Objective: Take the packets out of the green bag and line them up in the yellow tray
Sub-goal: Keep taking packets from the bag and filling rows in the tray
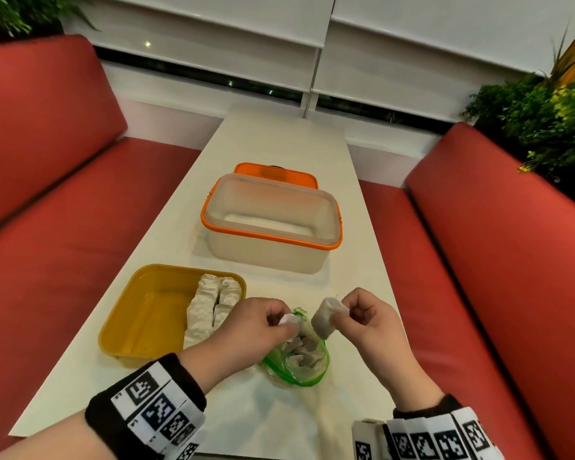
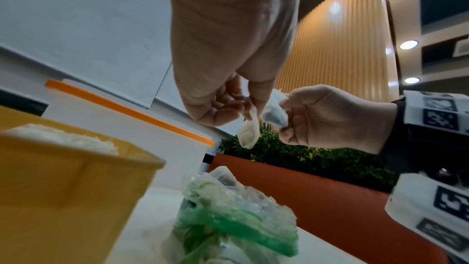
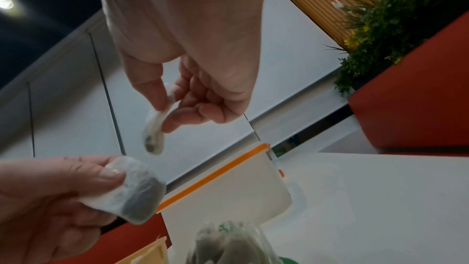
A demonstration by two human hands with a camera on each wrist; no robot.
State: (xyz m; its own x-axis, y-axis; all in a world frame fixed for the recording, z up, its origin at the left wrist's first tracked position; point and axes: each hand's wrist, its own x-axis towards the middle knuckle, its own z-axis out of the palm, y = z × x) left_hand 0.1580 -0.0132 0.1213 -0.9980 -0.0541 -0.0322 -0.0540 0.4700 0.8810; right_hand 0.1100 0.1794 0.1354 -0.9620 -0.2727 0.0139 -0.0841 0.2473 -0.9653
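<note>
The green bag (image 1: 301, 358) lies open on the white table near me, with several grey packets inside; it also shows as the bag (image 2: 228, 220) and the bag (image 3: 228, 244). My left hand (image 1: 287, 322) pinches one packet (image 1: 288, 319) just above the bag's mouth; up close, that packet (image 2: 250, 133) hangs from its fingertips. My right hand (image 1: 341, 313) pinches a second packet (image 1: 325, 318), which dangles as the packet (image 3: 154, 133) over the bag. The yellow tray (image 1: 140, 313) sits left of the bag, with two rows of packets (image 1: 213, 305) along its right side.
A clear storage box with an orange rim (image 1: 269, 224) stands beyond the tray and bag, its orange lid (image 1: 276, 172) behind it. Red bench seats (image 1: 498, 247) flank the narrow table. Plants (image 1: 545, 117) sit at the far right.
</note>
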